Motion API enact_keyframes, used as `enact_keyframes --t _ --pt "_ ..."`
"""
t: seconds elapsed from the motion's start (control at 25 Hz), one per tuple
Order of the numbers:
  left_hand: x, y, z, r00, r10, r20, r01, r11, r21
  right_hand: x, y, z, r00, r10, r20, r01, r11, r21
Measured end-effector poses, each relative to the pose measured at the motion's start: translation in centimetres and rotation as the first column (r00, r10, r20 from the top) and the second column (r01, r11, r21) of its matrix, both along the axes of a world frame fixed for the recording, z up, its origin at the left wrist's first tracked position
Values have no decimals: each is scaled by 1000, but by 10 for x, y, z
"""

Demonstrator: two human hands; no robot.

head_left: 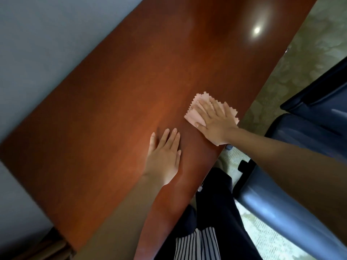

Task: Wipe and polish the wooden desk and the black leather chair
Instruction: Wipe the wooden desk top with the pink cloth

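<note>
Desk [116, 102] runs long from near left to far right, most of it far and left of your cloth [194, 117]. Your right hand [214, 122] presses the cloth flat by the right edge. Your left hand [165, 156] rests flat beside it, empty. Chair [272, 209] stands right.

The reddish-brown wooden tabletop [112, 109] ran slantwise through the view, glossy, with a bright glare [256, 30] near its far end. A pink cloth [192, 118] with zigzag edges lay flat on it close to its right edge, under the flat right hand [214, 124]. The left hand [163, 158] rested palm down on bare wood just beside the cloth, not touching it.
</note>
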State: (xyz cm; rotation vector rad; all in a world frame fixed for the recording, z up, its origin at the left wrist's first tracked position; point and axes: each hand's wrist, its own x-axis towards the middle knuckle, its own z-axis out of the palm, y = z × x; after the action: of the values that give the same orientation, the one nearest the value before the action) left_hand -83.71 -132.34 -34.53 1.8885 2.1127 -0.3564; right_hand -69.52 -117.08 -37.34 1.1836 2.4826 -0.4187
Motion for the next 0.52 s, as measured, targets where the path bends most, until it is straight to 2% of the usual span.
enact_keyframes --t 0.28,0.52 --pt "-11 -109 -4 999 42 -20 -43 998 -35 -18 -107 2 998 61 14 -61 998 -26" --pt "5 -163 -3 982 188 37 -188 982 7 -24 -166 4 987 158 25 -157 987 -42"
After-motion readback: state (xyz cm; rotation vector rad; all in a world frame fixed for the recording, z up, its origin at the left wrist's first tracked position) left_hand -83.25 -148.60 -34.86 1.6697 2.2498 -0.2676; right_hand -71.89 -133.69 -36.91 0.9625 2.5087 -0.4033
